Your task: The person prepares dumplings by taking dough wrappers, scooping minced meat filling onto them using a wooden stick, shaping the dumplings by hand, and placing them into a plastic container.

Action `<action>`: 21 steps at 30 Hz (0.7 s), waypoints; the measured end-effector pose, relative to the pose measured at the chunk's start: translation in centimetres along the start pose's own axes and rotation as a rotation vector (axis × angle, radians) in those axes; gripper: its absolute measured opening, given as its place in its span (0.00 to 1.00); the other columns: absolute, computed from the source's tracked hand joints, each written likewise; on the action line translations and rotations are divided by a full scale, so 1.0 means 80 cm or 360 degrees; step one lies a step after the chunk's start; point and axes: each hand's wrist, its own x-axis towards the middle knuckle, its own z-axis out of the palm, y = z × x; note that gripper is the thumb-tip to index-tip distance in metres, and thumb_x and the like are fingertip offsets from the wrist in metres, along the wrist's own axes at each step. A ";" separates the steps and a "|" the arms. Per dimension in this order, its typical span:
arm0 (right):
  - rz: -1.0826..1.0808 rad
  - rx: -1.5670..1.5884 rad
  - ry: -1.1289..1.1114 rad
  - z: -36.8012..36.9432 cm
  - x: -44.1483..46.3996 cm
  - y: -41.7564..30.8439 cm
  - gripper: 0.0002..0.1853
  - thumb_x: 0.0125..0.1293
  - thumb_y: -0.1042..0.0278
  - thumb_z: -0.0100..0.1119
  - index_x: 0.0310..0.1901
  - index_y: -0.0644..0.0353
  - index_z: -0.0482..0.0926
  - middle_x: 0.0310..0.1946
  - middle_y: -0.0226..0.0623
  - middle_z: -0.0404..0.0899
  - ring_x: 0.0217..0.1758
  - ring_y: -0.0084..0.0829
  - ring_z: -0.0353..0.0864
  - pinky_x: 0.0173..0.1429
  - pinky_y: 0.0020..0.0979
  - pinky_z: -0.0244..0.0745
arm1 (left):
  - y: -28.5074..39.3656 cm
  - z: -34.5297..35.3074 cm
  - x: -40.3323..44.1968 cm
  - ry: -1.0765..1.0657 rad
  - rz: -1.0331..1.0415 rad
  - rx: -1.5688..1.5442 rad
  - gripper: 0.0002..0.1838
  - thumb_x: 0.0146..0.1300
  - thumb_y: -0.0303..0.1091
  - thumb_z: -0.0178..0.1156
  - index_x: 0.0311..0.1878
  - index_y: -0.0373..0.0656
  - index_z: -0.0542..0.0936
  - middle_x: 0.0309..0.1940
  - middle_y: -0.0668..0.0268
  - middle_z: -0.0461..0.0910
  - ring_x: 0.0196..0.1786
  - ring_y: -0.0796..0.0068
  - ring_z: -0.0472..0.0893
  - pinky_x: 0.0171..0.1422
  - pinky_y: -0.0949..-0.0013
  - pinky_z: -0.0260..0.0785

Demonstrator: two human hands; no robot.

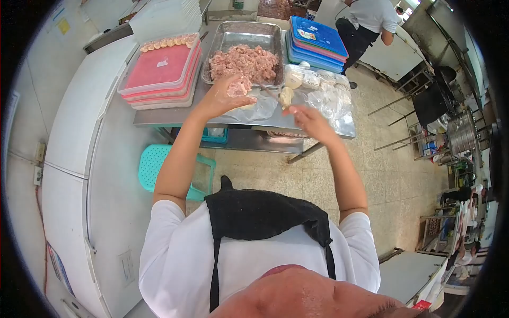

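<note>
My left hand (222, 98) is curled around a lump of pink minced meat (239, 87), just in front of a metal tray (241, 32) with a heap of minced meat (244, 63) in it. My right hand (309, 121) is closed, with thumb and finger pinched at the lower end of something pale and yellowish (286, 97), possibly a wrapper or dough; it is too small to tell. Clear plastic sheeting (260, 108) lies on the table under and between my hands. Round whitish items in plastic (310, 79) are right of the tray.
Pink-lidded containers (161, 69), topped by a row of small dumpling-like pieces, are stacked at the table's left. Blue lids and boxes (318, 40) stand at its right. A turquoise stool (154, 168) is below the table. Another person (371, 16) stands beyond the right corner.
</note>
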 end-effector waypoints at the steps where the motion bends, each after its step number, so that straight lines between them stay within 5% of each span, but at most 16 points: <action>1: 0.0131 0.0213 -0.0086 0.012 -0.010 0.000 0.20 0.75 0.50 0.46 0.46 0.58 0.81 0.19 0.20 0.63 0.20 0.15 0.59 0.24 0.22 0.56 | 0.007 0.002 -0.002 -0.0067 -0.0044 -0.0071 0.43 0.45 0.53 0.76 0.57 0.28 0.73 0.53 0.45 0.77 0.59 0.57 0.76 0.65 0.63 0.65; 3: 0.0383 0.0629 -0.0272 0.034 -0.025 -0.007 0.20 0.76 0.51 0.45 0.47 0.60 0.79 0.19 0.22 0.65 0.20 0.16 0.60 0.25 0.21 0.58 | 0.021 0.000 -0.002 -0.0182 -0.0136 -0.0210 0.44 0.45 0.53 0.76 0.57 0.28 0.73 0.53 0.44 0.77 0.59 0.56 0.76 0.65 0.63 0.65; 6: 0.0327 0.0768 -0.0147 0.047 -0.037 -0.025 0.20 0.76 0.51 0.43 0.48 0.60 0.78 0.18 0.20 0.60 0.18 0.13 0.54 0.23 0.19 0.49 | 0.011 0.007 -0.004 -0.0166 -0.0093 -0.0129 0.42 0.44 0.53 0.76 0.54 0.28 0.75 0.49 0.46 0.79 0.55 0.57 0.78 0.63 0.63 0.66; 15: -0.0361 -0.0425 0.0211 0.040 -0.003 -0.011 0.17 0.71 0.53 0.53 0.49 0.56 0.81 0.28 0.42 0.80 0.31 0.40 0.80 0.38 0.38 0.73 | -0.003 0.000 0.009 -0.0429 0.0063 -0.0277 0.24 0.49 0.45 0.74 0.44 0.38 0.81 0.39 0.59 0.83 0.44 0.67 0.80 0.55 0.65 0.69; 18: -0.0529 -0.0896 0.0343 0.008 0.019 -0.016 0.15 0.69 0.54 0.55 0.48 0.54 0.81 0.32 0.45 0.81 0.35 0.46 0.81 0.38 0.40 0.74 | -0.024 -0.003 0.020 -0.0367 0.0007 -0.0065 0.23 0.47 0.41 0.75 0.42 0.38 0.82 0.37 0.59 0.82 0.42 0.67 0.80 0.53 0.66 0.70; 21: -0.0547 -0.0857 0.0611 0.022 0.041 -0.043 0.14 0.68 0.54 0.55 0.47 0.54 0.82 0.34 0.45 0.81 0.38 0.48 0.81 0.39 0.43 0.74 | -0.046 -0.016 0.041 -0.0309 -0.0050 -0.0167 0.23 0.46 0.41 0.75 0.42 0.39 0.81 0.38 0.58 0.82 0.43 0.67 0.80 0.53 0.66 0.69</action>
